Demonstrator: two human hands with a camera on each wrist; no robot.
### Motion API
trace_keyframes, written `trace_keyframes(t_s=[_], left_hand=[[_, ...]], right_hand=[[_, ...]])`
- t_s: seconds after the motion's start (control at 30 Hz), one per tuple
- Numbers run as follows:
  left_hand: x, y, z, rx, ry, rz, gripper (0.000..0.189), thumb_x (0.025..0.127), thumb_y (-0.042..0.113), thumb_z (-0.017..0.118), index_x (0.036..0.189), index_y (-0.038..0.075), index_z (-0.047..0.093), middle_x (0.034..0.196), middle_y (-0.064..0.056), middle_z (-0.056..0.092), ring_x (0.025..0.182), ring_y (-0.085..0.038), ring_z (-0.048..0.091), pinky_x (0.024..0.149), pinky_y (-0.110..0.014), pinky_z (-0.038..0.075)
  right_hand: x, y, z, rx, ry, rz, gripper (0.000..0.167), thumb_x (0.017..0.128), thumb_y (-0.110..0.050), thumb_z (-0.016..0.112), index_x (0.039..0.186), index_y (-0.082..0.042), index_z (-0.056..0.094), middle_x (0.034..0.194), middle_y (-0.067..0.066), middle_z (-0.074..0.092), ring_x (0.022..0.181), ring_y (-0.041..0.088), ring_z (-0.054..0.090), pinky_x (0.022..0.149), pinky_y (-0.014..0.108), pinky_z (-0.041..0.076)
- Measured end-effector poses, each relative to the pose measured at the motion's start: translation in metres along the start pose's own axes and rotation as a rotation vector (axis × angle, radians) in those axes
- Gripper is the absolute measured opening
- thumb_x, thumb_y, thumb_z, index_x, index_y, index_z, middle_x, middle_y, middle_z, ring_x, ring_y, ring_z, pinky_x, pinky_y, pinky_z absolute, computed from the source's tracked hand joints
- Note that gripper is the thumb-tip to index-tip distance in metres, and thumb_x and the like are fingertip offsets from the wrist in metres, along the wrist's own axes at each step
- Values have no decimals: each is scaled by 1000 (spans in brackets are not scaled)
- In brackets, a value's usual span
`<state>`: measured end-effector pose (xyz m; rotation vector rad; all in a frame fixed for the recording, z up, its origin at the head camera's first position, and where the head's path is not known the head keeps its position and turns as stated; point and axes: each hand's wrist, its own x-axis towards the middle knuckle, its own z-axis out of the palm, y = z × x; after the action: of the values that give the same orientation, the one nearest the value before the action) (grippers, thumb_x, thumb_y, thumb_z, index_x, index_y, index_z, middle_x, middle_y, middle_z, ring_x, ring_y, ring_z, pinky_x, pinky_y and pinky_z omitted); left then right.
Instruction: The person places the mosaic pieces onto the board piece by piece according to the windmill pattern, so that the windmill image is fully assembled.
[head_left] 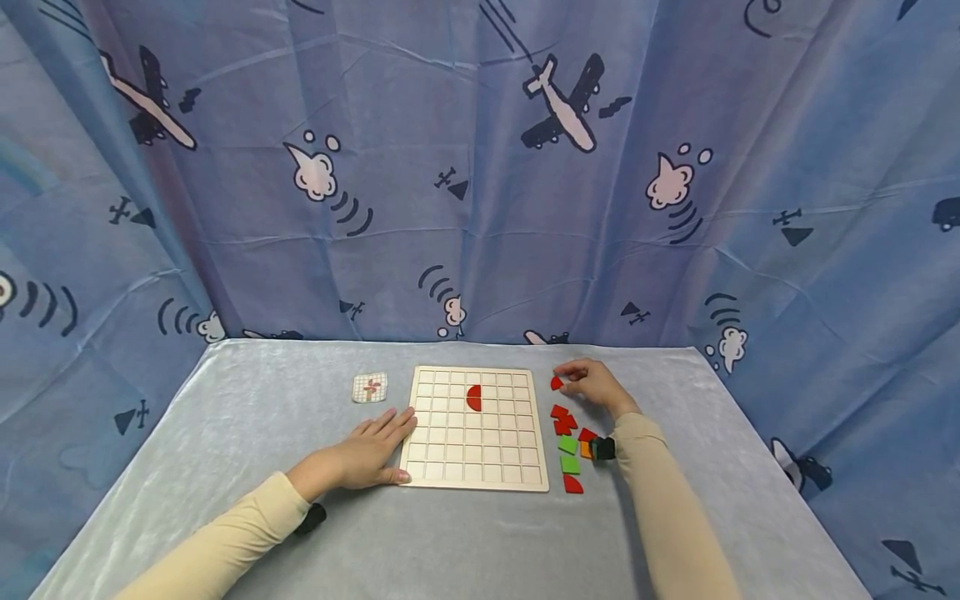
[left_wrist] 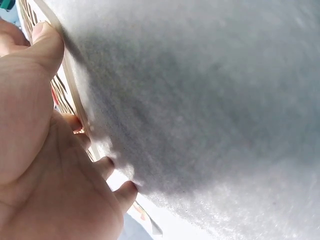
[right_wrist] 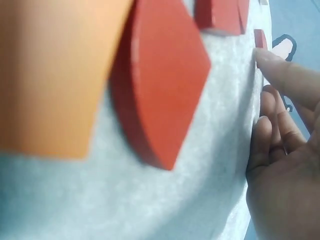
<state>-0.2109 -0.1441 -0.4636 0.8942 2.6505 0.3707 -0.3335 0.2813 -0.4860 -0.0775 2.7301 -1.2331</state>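
Note:
A square wooden grid board (head_left: 453, 477) lies on the table. Two red quarter-circle pieces (head_left: 474, 398) on its upper part form a half disc. My left hand (head_left: 371, 450) rests with spread fingers along the board's left edge, thumb at the lower corner; the left wrist view shows the fingertips at the rim. Beyond the board's upper right corner, my right hand (head_left: 596, 386) pinches a red quarter-circle piece (head_left: 556, 383) between thumb and index finger. In the right wrist view that piece (right_wrist: 259, 39) shows small at the fingertips.
Right of the board lie several loose red pieces (head_left: 562, 427), two green squares (head_left: 570, 465), an orange piece (head_left: 586, 450) partly behind the right wrist's camera, and a lower red quarter-circle (head_left: 573, 484). A small pattern card (head_left: 370, 387) lies left of the board. A blue curtain (head_left: 480, 208) hangs behind the table.

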Motion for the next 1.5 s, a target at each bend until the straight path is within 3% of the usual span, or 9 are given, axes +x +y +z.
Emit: trace_keyframes(t_s=[0.23,0.5,1.0,1.5], left_hand=[[1,-2,2,4,1,-1,89,94,50,59,157,1,19,167,-17,12,154,-43,12,118,-64,20],[2,-2,2,11,2,9,90,94,51,58,157,1,19,167,-18,12,153,-43,13,117,-65,21],[2,-2,2,13,-4,0,90,94,51,58,157,1,19,167,-18,12,154,-43,12,118,-64,20],[1,-4,4,-18,13,37,90,94,51,58,156,-2,19,166,-21,13,152,-47,13,116,-67,19]], right_hand=[[2,3,0,24,-1,-9,40,86,-3,71,125,-1,66,132,21,56,110,30,52,97,38,45],[3,8,2,13,6,-13,38,86,-4,72,124,-2,67,131,20,57,111,31,53,99,42,44],[1,4,1,27,7,29,34,87,-7,72,120,-2,68,126,18,56,108,28,50,92,36,45],[0,0,3,-9,-3,31,33,86,-10,75,116,0,68,125,20,56,109,31,49,97,41,44]])
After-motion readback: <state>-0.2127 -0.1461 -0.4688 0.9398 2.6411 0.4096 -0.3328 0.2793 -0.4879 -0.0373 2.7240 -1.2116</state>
